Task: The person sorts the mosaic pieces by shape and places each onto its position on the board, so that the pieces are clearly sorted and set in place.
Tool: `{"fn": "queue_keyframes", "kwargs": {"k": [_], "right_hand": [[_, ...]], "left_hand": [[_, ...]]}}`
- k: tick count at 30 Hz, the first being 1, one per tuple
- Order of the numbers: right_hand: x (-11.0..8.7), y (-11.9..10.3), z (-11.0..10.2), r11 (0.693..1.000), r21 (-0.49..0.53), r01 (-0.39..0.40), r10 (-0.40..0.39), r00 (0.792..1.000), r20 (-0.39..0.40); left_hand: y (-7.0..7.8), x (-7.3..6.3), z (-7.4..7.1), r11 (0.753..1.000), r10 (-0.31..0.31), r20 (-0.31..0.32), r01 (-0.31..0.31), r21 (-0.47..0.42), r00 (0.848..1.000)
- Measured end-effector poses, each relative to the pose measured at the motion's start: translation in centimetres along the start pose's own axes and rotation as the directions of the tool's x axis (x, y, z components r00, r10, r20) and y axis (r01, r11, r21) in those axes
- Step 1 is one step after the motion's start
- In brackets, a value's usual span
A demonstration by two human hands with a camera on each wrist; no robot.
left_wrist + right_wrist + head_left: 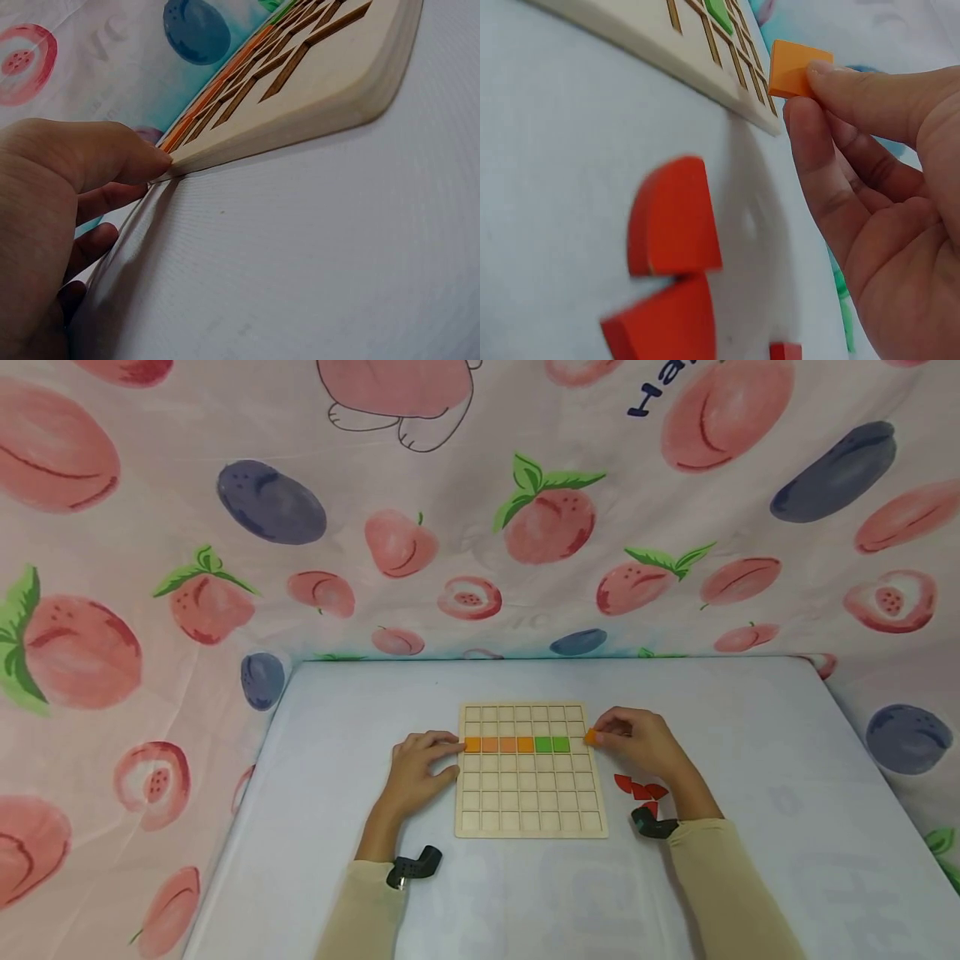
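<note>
A pale wooden grid board (529, 783) lies on the white table. One of its rows holds several orange square tiles (490, 745) at the left, followed by two green tiles (552, 745). My left hand (416, 768) rests at the board's left edge, its thumb touching the wooden side in the left wrist view. Between thumb and fingers my right hand (641, 743) pinches an orange square tile (791, 69). That tile is raised beside the board's right edge, level with the tiled row.
Several red quarter-round pieces (676, 217) lie on the table right of the board, below my right hand. A black wrist camera (654, 823) sits close to them. Fruit-printed cloth (465, 527) hangs behind the table (360, 693) and at its sides.
</note>
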State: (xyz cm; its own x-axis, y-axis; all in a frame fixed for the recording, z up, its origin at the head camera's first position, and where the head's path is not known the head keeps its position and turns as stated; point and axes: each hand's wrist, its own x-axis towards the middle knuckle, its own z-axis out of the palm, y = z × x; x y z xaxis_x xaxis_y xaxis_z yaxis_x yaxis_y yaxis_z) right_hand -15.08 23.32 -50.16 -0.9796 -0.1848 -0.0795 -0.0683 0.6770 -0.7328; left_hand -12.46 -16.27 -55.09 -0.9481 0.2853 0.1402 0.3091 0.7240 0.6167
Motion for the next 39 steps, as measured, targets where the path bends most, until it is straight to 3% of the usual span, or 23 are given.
{"fn": "queue_keyframes", "kwargs": {"k": [22, 39], "right_hand": [[0.8, -0.4, 2.2, 0.994, 0.093, -0.064, 0.061, 0.997, 0.043], [1.1, 0.3, 2.6, 0.990, 0.102, -0.093, 0.087, 0.994, 0.059]], "left_hand": [[0.2, -0.1, 0.1, 1.000, 0.017, -0.036, -0.017, 0.006, 0.999], [0.1, 0.0, 0.1, 1.000, -0.001, -0.013, 0.001, 0.008, 1.000]]}}
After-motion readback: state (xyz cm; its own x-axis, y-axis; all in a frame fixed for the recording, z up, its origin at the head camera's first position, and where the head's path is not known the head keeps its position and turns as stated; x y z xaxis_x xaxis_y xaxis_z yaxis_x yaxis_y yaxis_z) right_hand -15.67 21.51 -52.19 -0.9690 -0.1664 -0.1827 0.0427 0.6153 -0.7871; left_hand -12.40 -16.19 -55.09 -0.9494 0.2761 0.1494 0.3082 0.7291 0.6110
